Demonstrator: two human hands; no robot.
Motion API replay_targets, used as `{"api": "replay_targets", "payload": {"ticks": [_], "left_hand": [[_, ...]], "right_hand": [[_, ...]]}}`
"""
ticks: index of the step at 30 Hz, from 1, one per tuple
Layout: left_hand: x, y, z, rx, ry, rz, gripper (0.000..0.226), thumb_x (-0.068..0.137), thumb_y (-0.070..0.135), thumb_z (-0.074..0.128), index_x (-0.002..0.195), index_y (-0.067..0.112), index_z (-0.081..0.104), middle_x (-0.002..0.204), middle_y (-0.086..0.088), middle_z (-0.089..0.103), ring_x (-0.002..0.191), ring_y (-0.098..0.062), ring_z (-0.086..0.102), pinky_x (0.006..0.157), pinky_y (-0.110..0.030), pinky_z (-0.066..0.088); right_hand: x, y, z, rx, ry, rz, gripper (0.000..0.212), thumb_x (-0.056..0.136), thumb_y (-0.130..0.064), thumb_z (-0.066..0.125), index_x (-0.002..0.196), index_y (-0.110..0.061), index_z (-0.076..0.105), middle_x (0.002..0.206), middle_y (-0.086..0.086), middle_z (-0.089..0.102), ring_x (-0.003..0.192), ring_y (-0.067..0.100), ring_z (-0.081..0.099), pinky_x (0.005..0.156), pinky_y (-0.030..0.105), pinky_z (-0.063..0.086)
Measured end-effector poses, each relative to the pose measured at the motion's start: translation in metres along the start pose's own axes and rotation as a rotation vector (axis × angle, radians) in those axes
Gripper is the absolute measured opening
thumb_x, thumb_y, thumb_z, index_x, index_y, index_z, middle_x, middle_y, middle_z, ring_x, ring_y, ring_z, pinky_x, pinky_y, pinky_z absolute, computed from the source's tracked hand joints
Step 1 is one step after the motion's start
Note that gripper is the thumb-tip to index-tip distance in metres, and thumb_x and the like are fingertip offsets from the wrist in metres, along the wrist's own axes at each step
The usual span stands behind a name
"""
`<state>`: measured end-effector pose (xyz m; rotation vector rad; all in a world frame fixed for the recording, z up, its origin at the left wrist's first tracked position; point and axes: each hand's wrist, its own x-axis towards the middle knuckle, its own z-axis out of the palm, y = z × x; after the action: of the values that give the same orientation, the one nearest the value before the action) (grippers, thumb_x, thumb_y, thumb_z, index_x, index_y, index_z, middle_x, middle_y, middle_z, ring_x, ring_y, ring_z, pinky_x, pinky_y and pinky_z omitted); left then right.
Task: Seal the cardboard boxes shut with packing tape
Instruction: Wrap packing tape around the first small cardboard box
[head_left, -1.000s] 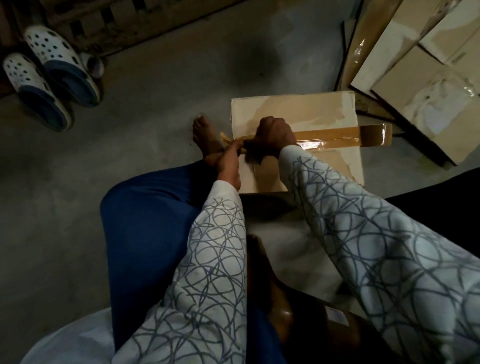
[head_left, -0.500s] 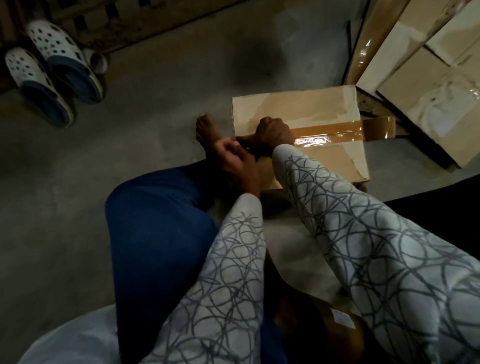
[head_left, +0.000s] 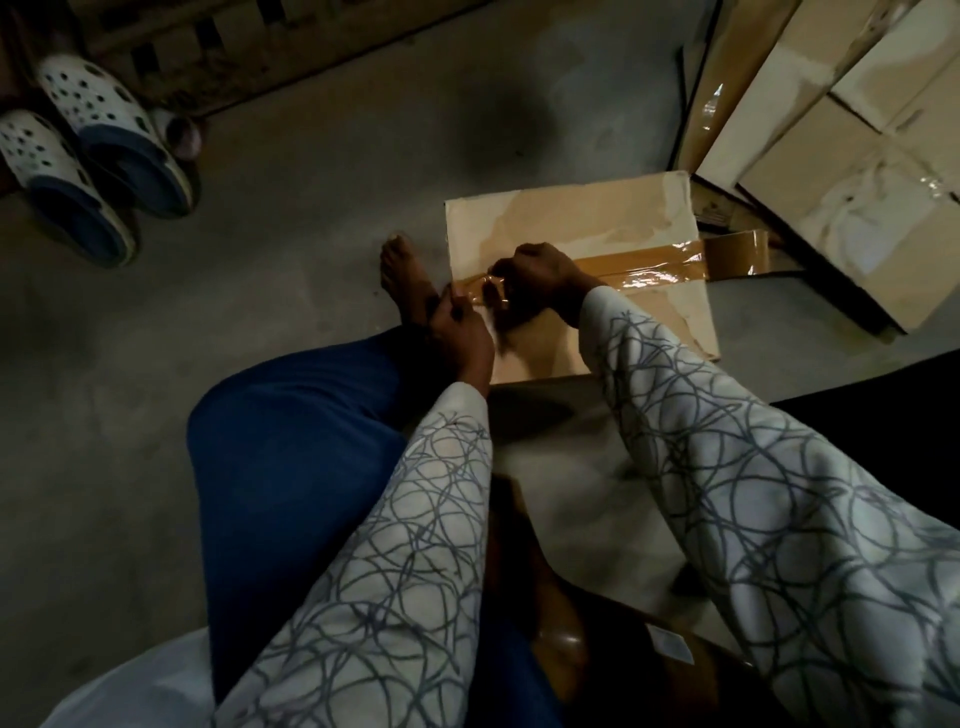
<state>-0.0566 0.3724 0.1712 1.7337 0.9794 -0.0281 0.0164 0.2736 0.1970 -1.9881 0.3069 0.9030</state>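
Upper left: pair of white perforated rubber clogs with blue soles (head_left: 98, 140) on the grey concrete floor (head_left: 285, 218), next to a dark wooden slatted pallet (head_left: 218, 57) along the top edge. Upper right: stack of pale cardboard boxes (head_left: 841, 156) with glossy tape patches, just beside the work box. A bare foot (head_left: 405, 275) lies against that box's left side, with a blue trouser leg (head_left: 291, 441) at lower centre. Two white sleeves with grey scribble print (head_left: 753, 493) hide the box's near edge.

Centre right, on the floor: flat brown cardboard box (head_left: 582, 218), top scuffed with torn paper patches. A shiny brown packing tape strip (head_left: 654, 265) runs across its top, right end overhanging. At the box's left edge the left hand (head_left: 462, 332) pinches the crinkled loose tape end. On the box top the right hand (head_left: 537, 273), fingers curled and knuckles up, grips the tape. Bottom centre: dark glossy brown object (head_left: 561, 639), too dim to identify.
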Motion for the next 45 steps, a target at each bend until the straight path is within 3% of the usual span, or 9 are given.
{"api": "replay_targets", "payload": {"ticks": [5,11,14,19,24,27,31,38,45], "left_hand": [[-0.002,0.024,-0.006,-0.064,-0.081,-0.09,0.034,0.105,0.012,0.047,0.13,-0.006,0.059,0.132,-0.015,0.06,0.126,-0.033,0.053,0.089,-0.022,0.036],[-0.024,0.023,-0.015,-0.089,0.047,-0.179,0.041,0.108,0.022,0.037,0.139,0.0,0.053,0.144,-0.023,0.049,0.131,-0.036,0.048,0.112,-0.039,0.035],[-0.064,0.02,-0.01,0.099,0.082,0.06,0.031,0.103,0.021,0.045,0.116,0.005,0.067,0.126,-0.023,0.056,0.116,-0.035,0.053,0.102,-0.035,0.039],[-0.135,0.015,0.01,0.479,-0.223,0.612,0.029,0.097,0.028,0.044,0.103,0.019,0.071,0.109,-0.01,0.067,0.111,-0.031,0.051,0.099,-0.041,0.035],[-0.183,0.006,0.048,0.41,-0.64,0.436,0.021,0.101,0.023,0.053,0.102,0.018,0.073,0.087,0.0,0.074,0.095,-0.02,0.067,0.095,-0.038,0.05],[-0.203,0.007,0.069,0.369,-0.669,0.395,0.018,0.1,0.016,0.055,0.099,0.017,0.073,0.077,0.009,0.07,0.089,-0.016,0.069,0.095,-0.035,0.052],[-0.204,0.02,0.096,0.457,-0.671,0.391,0.018,0.101,0.018,0.055,0.099,0.021,0.072,0.096,0.0,0.074,0.086,-0.008,0.065,0.077,-0.012,0.047],[-0.136,0.09,0.15,0.709,-0.539,0.61,0.02,0.094,0.015,0.062,0.107,0.021,0.075,0.111,0.0,0.073,0.102,-0.016,0.066,0.089,-0.026,0.05],[-0.09,0.142,0.223,1.336,-0.911,0.898,0.046,0.095,0.032,0.064,0.139,0.023,0.056,0.136,-0.005,0.06,0.128,-0.027,0.052,0.111,-0.046,0.04]], "right_hand": [[-0.024,0.004,-0.007,0.22,0.048,0.0,0.036,0.101,-0.028,0.051,0.123,-0.001,0.064,0.121,0.016,0.064,0.102,0.028,0.058,0.096,0.039,0.048],[-0.101,0.069,-0.045,0.731,0.198,0.118,0.052,0.103,-0.055,0.031,0.093,-0.01,0.056,0.075,0.011,0.057,0.052,0.023,0.062,0.048,0.024,0.049],[-0.125,0.117,-0.046,0.884,0.449,0.229,0.049,0.103,-0.055,0.027,0.09,-0.017,0.055,0.073,0.01,0.058,0.05,0.021,0.054,0.05,0.023,0.041],[-0.119,0.214,-0.056,0.913,0.645,0.236,0.113,0.055,-0.105,0.016,0.107,-0.014,0.058,0.091,0.013,0.064,0.063,0.022,0.053,0.046,0.029,0.045],[-0.176,0.186,-0.094,1.049,0.669,0.192,0.068,0.075,-0.088,0.028,0.104,-0.028,0.035,0.067,0.003,0.043,0.052,0.015,0.04,0.045,0.022,0.036],[-0.185,0.181,-0.109,1.184,0.697,0.089,0.046,0.102,-0.058,0.035,0.099,-0.013,0.045,0.064,0.003,0.049,0.045,0.012,0.041,0.042,0.019,0.035],[-0.182,0.19,-0.114,1.359,0.791,0.093,0.036,0.094,-0.04,0.067,0.099,-0.007,0.056,0.077,0.009,0.068,0.055,0.017,0.064,0.047,0.024,0.051],[-0.141,0.194,-0.093,1.17,0.792,0.157,0.026,0.086,-0.018,0.079,0.107,-0.023,0.064,0.092,0.007,0.075,0.075,0.016,0.075,0.069,0.035,0.064],[-0.1,0.175,-0.078,0.91,0.923,0.152,0.005,0.094,-0.026,0.069,0.098,-0.028,0.071,0.092,-0.002,0.073,0.079,0.014,0.071,0.073,0.041,0.063]]}}
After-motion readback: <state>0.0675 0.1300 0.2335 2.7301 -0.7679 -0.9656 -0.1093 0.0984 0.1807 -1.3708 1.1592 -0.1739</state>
